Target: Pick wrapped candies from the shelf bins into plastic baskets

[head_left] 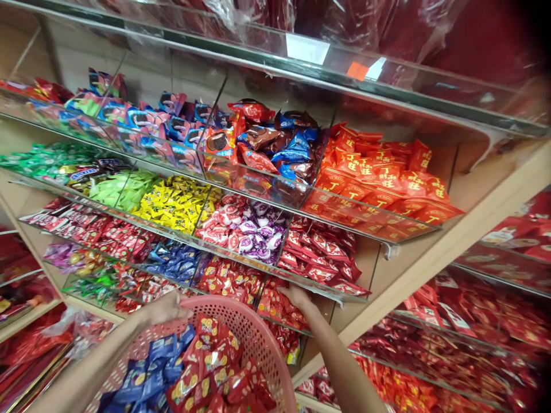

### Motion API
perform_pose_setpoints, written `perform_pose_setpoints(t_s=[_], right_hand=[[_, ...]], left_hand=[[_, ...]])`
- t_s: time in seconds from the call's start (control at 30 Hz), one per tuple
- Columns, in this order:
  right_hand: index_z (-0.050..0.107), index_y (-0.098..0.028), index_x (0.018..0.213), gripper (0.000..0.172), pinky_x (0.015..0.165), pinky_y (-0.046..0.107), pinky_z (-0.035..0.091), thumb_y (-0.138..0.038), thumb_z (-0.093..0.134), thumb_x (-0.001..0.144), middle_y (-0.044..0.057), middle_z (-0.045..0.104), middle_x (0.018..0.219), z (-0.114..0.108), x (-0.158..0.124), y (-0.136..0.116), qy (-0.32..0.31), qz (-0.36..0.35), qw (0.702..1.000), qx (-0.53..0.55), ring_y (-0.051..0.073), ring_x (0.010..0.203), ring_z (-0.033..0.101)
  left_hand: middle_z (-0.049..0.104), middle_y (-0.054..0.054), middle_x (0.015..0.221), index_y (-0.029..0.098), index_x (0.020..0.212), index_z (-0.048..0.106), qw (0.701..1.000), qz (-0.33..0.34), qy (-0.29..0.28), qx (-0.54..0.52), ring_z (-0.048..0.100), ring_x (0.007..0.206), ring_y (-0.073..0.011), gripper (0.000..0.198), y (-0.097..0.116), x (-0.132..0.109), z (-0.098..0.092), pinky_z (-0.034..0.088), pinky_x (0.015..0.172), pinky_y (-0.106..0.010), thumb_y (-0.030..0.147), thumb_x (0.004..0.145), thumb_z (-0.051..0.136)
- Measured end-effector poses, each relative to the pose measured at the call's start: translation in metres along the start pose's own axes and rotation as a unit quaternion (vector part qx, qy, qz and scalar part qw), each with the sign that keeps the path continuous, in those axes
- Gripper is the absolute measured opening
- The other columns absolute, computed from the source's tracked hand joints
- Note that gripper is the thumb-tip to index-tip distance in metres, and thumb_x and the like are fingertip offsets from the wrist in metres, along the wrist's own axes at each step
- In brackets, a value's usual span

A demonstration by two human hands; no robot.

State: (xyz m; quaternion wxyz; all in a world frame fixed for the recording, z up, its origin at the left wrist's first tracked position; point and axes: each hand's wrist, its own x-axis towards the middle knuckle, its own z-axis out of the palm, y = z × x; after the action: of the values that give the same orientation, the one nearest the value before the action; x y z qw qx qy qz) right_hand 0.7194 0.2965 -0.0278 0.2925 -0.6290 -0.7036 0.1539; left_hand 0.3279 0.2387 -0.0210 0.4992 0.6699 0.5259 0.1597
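Note:
A pink perforated plastic basket (267,338) is held at its far rim by my left hand (166,310), fingers closed on the edge. Inside it, blue-wrapped candies (144,367) lie on the left and red-wrapped candies with orange-slice pictures (210,355) on the right. My right hand (298,298) reaches into a low shelf bin, its fingers stretched over matching red candies (275,304). The fingertips are partly hidden among the wrappers, and I see no candy lifted in them.
Clear-fronted shelves (258,178) slope across the view. They hold orange packets (379,172), yellow candies (176,201), purple-and-white candies (260,232) and blue candies (172,261). A wooden upright (430,252) stands to the right, with more red packets (465,310) beyond it.

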Motion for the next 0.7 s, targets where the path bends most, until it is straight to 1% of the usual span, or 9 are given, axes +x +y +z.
perform_pose_setpoints(t_s=[0.13, 0.27, 0.33, 0.43, 0.5, 0.57, 0.6, 0.63, 0.7], right_hand=[[0.058, -0.020, 0.099, 0.038, 0.092, 0.039, 0.036, -0.046, 0.052, 0.072, 0.008, 0.063, 0.102, -0.017, -0.019, -0.011, -0.001, 0.009, 1.000, -0.017, 0.027, 0.099, 0.055], [0.052, -0.014, 0.107, 0.049, 0.091, 0.040, 0.037, -0.048, 0.054, 0.071, 0.013, 0.059, 0.107, -0.030, -0.044, -0.019, 0.051, -0.013, 0.999, 0.002, 0.028, 0.100, 0.054], [0.051, -0.013, 0.106, 0.053, 0.085, 0.040, 0.041, -0.048, 0.059, 0.067, 0.012, 0.061, 0.100, -0.032, -0.066, -0.025, 0.099, -0.005, 0.994, 0.046, 0.025, 0.089, 0.056], [0.050, -0.016, 0.100, 0.049, 0.077, 0.036, 0.046, -0.047, 0.064, 0.064, 0.008, 0.063, 0.090, -0.030, -0.111, -0.040, 0.143, 0.074, 0.967, 0.200, 0.020, 0.078, 0.058], [0.050, -0.018, 0.099, 0.044, 0.075, 0.034, 0.048, -0.046, 0.062, 0.068, 0.006, 0.063, 0.093, -0.025, -0.145, -0.054, 0.103, 0.136, 0.924, 0.341, 0.018, 0.079, 0.059], [0.050, -0.019, 0.099, 0.039, 0.074, 0.033, 0.048, -0.045, 0.058, 0.072, 0.005, 0.063, 0.094, -0.020, -0.177, -0.071, 0.013, 0.179, 0.881, 0.438, 0.017, 0.079, 0.060], [0.050, -0.020, 0.099, 0.037, 0.073, 0.032, 0.048, -0.044, 0.058, 0.073, 0.005, 0.064, 0.093, -0.017, -0.190, -0.080, -0.031, 0.186, 0.870, 0.455, 0.017, 0.078, 0.060], [0.051, -0.019, 0.097, 0.035, 0.072, 0.032, 0.048, -0.043, 0.060, 0.072, 0.004, 0.064, 0.091, -0.015, -0.200, -0.089, -0.066, 0.184, 0.870, 0.452, 0.016, 0.076, 0.060], [0.053, -0.018, 0.091, 0.035, 0.069, 0.030, 0.048, -0.041, 0.065, 0.068, 0.002, 0.064, 0.083, -0.011, -0.214, -0.107, -0.111, 0.166, 0.891, 0.409, 0.016, 0.072, 0.060]], left_hand=[[0.042, 0.006, 0.046, 0.012, 0.062, 0.059, 1.000, 0.007, 0.002, 0.015, 0.031, 0.043, -0.0057, 0.045, 0.004, -0.004, 0.001, 0.023, 0.044, -0.019, 0.055, 0.052, 0.064], [0.040, 0.007, 0.043, 0.012, 0.058, 0.057, 0.999, 0.013, 0.012, 0.027, 0.029, 0.041, -0.0049, 0.042, 0.010, -0.007, 0.003, 0.022, 0.042, -0.020, 0.053, 0.050, 0.065], [0.041, 0.006, 0.044, 0.011, 0.062, 0.060, 1.000, 0.012, 0.005, 0.023, 0.031, 0.041, -0.0052, 0.042, 0.010, -0.008, 0.003, 0.022, 0.042, -0.020, 0.051, 0.050, 0.065], [0.044, 0.006, 0.044, 0.011, 0.064, 0.061, 1.000, 0.017, -0.003, 0.020, 0.033, 0.042, -0.0057, 0.041, 0.007, -0.009, 0.001, 0.024, 0.043, -0.020, 0.049, 0.050, 0.066], [0.044, 0.006, 0.044, 0.011, 0.061, 0.060, 0.999, 0.024, -0.006, 0.023, 0.032, 0.041, -0.0054, 0.039, 0.005, -0.010, -0.002, 0.023, 0.042, -0.020, 0.048, 0.050, 0.066], [0.043, 0.006, 0.043, 0.011, 0.059, 0.060, 0.999, 0.029, -0.009, 0.027, 0.031, 0.040, -0.0050, 0.038, 0.004, -0.010, -0.004, 0.022, 0.042, -0.020, 0.047, 0.051, 0.066], [0.042, 0.006, 0.042, 0.011, 0.060, 0.060, 0.999, 0.032, -0.011, 0.030, 0.030, 0.040, -0.0048, 0.038, 0.004, -0.010, -0.005, 0.022, 0.042, -0.021, 0.047, 0.051, 0.066], [0.042, 0.006, 0.043, 0.010, 0.061, 0.061, 0.999, 0.034, -0.014, 0.032, 0.030, 0.040, -0.0047, 0.038, 0.005, -0.010, -0.005, 0.021, 0.042, -0.021, 0.047, 0.051, 0.066], [0.043, 0.007, 0.043, 0.009, 0.065, 0.062, 0.998, 0.039, -0.020, 0.036, 0.030, 0.040, -0.0045, 0.040, 0.007, -0.009, -0.004, 0.021, 0.042, -0.020, 0.046, 0.051, 0.066]])
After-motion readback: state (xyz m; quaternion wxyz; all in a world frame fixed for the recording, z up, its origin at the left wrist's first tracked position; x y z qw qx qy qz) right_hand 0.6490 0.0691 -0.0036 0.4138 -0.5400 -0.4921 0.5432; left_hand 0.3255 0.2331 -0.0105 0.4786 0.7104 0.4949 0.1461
